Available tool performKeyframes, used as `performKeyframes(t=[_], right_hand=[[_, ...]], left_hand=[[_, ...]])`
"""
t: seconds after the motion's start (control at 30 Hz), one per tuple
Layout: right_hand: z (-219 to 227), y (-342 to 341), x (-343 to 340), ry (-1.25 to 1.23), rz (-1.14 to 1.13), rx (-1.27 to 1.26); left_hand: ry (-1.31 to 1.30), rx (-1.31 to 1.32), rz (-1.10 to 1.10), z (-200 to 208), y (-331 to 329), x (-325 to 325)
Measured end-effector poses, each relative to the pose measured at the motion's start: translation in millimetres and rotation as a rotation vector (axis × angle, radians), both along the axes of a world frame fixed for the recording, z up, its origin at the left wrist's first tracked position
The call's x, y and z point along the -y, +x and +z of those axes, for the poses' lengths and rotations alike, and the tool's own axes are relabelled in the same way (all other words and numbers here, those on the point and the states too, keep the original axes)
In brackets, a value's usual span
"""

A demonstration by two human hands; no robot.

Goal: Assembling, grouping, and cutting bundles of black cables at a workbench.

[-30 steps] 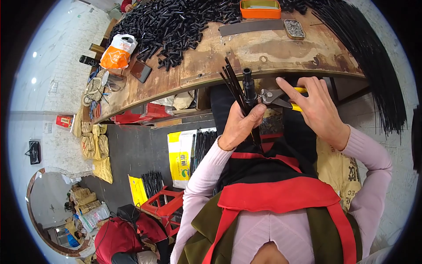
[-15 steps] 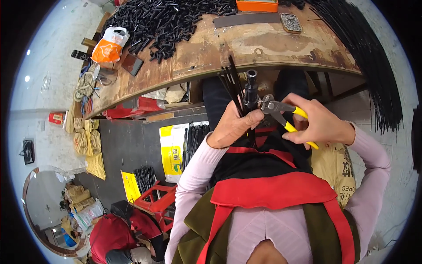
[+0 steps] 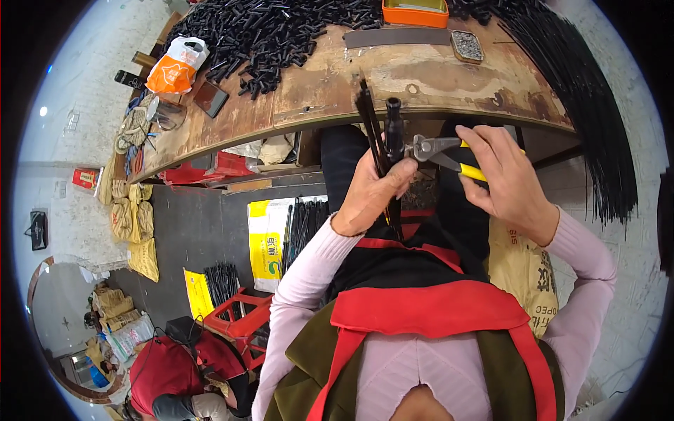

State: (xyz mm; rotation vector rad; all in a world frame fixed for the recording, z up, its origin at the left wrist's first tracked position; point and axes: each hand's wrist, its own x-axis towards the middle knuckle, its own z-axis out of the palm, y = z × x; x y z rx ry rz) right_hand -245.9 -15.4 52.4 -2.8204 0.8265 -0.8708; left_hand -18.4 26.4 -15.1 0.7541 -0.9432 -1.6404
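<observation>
In front of the bench edge, my left hand (image 3: pixel 366 196) is closed round a black stepped tube (image 3: pixel 394 130) standing upright. Several thin black rods (image 3: pixel 368 116) pass through the same grip, beside the tube. My right hand (image 3: pixel 511 179) is wrapped round the yellow handles of a pair of end-cutting pincers (image 3: pixel 442 146). The pincers' metal jaws are against or very near the tube's side, just above my left thumb. What lies between the jaws is too small to make out.
On the wooden bench (image 3: pixel 316 91) lie a heap of short black tubes (image 3: pixel 260 42), a grey strip (image 3: pixel 397 37), an orange box (image 3: pixel 414 17) and a tin of small metal pieces (image 3: pixel 467 46). Long black rods (image 3: pixel 597 119) hang over its right end. Another person (image 3: pixel 172 372) bends at lower left.
My right hand has rolled over the pincers, its back turning more upward, and the handles look closer together. The tube and rods have shifted slightly left and stand straighter.
</observation>
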Motion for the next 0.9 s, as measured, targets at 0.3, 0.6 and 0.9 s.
performKeyframes(t=[0.3, 0.6, 0.9], right_hand=[[-13.3, -10.8, 2.9, 1.678, 0.124, 0.02], [-9.8, -7.2, 16.2, 0.359, 0.052, -0.116], [-12.6, -5.9, 1.7, 0.723, -0.059, 0.022]], left_hand=[[-0.107, 0.06, -0.207, -0.7, 8.8, 5.4], [-0.003, 0.074, 0.156, 3.5, -1.3, 13.2], [-0.041, 0.144, 0.026, 14.8, 4.0, 16.8]])
